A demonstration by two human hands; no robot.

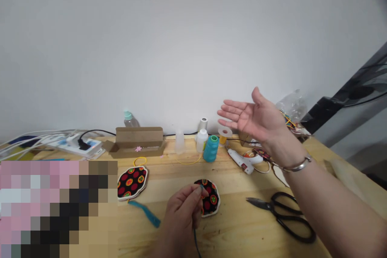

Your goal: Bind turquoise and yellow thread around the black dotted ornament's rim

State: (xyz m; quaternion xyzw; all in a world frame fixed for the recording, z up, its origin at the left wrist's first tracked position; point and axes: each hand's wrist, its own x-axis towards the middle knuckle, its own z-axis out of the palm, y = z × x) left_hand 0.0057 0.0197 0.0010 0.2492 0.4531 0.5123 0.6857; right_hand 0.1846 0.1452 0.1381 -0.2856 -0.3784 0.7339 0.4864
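Observation:
My left hand (183,209) is low over the wooden table (242,234), its fingers pinched on a teal cord that trails down toward me. The pinch sits at the edge of a small black fabric piece with red and green circles (211,199), which lies on the table. My right hand (252,117) is raised above the table's back right, palm up, fingers stretched out and apart, holding nothing. A silver bangle (298,165) circles its wrist.
Black scissors (282,213) lie at the right. A white glue gun (243,161), a teal thread spool (211,148), white bottles and a cardboard box (137,142) stand along the back. A second patterned piece (132,181) and a teal strip (145,211) lie left.

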